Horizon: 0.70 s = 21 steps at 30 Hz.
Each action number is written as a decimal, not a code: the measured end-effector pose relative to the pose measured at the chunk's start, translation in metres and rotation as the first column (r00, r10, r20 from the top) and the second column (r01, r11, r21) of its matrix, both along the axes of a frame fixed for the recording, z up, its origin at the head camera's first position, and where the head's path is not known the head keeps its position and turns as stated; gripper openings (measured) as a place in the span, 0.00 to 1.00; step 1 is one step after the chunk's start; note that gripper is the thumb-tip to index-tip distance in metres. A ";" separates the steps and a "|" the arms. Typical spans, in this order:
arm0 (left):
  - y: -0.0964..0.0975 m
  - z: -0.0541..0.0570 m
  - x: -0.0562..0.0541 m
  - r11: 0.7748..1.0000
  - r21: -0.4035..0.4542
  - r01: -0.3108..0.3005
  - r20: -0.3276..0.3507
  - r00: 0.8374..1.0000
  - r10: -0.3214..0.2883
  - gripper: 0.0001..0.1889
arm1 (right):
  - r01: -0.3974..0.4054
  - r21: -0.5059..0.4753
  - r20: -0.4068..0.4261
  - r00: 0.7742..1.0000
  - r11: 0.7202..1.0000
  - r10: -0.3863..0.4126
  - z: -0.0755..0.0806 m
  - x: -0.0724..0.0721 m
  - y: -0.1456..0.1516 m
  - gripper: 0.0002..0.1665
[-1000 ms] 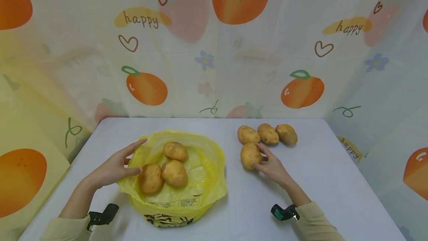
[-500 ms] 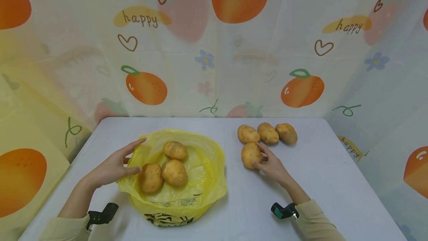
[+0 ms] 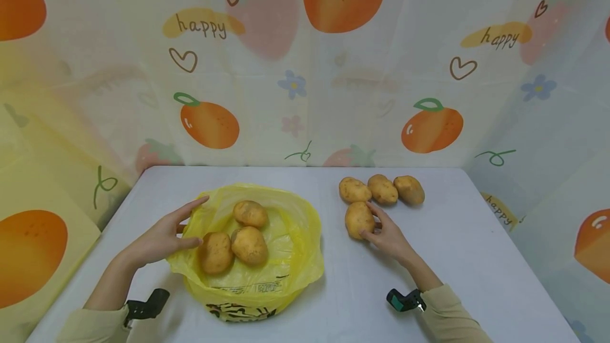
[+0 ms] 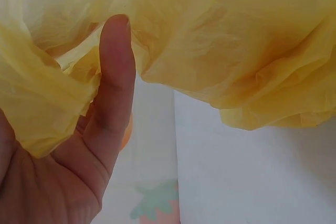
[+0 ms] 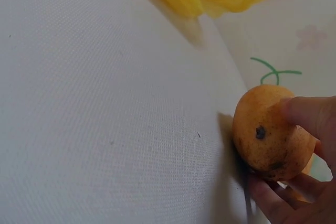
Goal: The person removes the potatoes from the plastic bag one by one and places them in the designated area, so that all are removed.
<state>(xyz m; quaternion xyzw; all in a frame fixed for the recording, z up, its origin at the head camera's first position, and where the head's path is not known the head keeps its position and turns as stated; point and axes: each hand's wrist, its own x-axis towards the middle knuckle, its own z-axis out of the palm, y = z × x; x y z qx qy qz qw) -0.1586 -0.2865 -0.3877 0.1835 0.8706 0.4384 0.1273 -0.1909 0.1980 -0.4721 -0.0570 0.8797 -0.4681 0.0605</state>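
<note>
My left hand [image 3: 164, 237] holds the left rim of a thin yellow plastic bag [image 3: 305, 242]. In the left wrist view, the bag's edge [image 4: 47, 103] hangs between the digits of that hand. Three potatoes [image 3: 250, 246] lie inside the wide-mouthed bag. To the right, my right hand [image 3: 388, 234] grips a potato [image 3: 359, 220] between thumb and fingers, just in front of a row of potatoes. The right wrist view shows this potato's end [image 5: 268, 129] with a dark spot, close to the table; whether it touches the cloth I cannot tell.
Three more potatoes [image 3: 382, 190] sit side by side toward the back right of the white table [image 3: 457, 247]. A printed curtain [image 3: 333, 94] with fruit pictures hangs behind the table's far edge. Dark wrist devices [image 3: 147, 305] are strapped to both forearms.
The potato in my right hand has shifted very slightly to the right. My left hand, the bag and the other potatoes have stayed in place.
</note>
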 end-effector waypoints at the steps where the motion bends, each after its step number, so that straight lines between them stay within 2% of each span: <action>1: 0.000 0.000 0.000 1.000 -0.001 0.000 0.000 1.000 0.000 0.44 | 0.001 0.003 -0.002 1.000 1.000 -0.001 0.000 0.000 0.000 0.44; 21: 0.000 -0.001 0.001 1.000 0.010 0.001 -0.002 1.000 -0.001 0.44 | -0.010 0.034 -0.020 1.000 0.999 0.011 0.003 0.005 0.000 0.43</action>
